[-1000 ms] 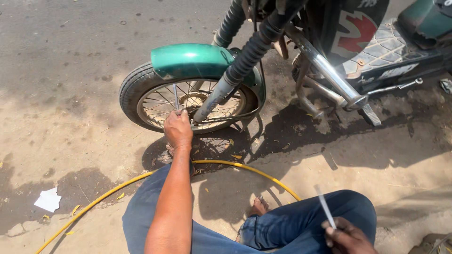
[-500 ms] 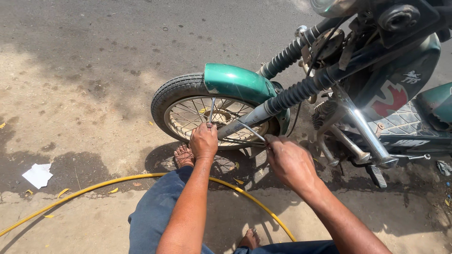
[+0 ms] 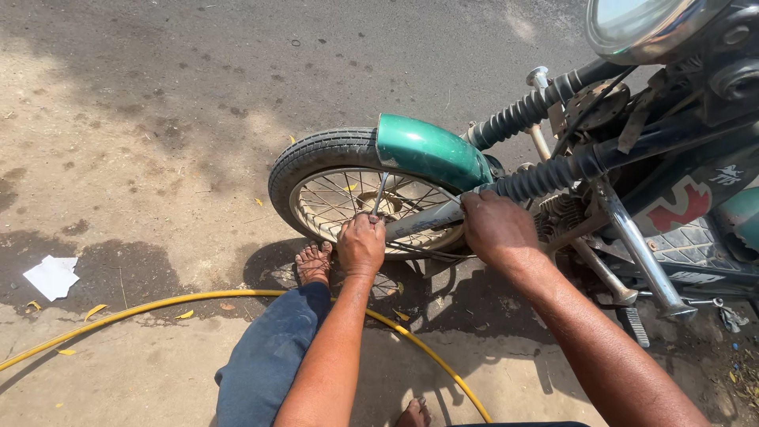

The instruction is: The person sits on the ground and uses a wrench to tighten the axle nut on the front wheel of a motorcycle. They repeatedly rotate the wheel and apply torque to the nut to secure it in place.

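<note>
Landmark: the front wheel (image 3: 348, 198) of one motorcycle, spoked, with a black tyre.

Far left of the wheel, one white scrap of paper (image 3: 52, 276) lies on the ground. One yellow hose (image 3: 158, 304) curves over the ground below the wheel, from the left edge toward the bottom centre. Several yellow leaf bits lie along it.

Just below the wheel, one bare foot (image 3: 314, 263) rests on the ground, with a blue trouser leg (image 3: 273, 356) behind it.

Left hand (image 3: 360, 243): one, against the wheel's lower rim, fingers curled shut round one slim metal tool (image 3: 379, 198) that stands up across the spokes. The tool's tip is hard to make out.

One green mudguard (image 3: 431, 152) covers the wheel's upper right. Two fork legs with black ribbed gaiters (image 3: 538, 179) run from the wheel up to the right.

Right hand (image 3: 496, 228): one, just right of the wheel, closed on the nearer fork leg (image 3: 419, 221) below its gaiter.

One round headlamp (image 3: 640, 28) sits far upper right of the wheel.
</note>
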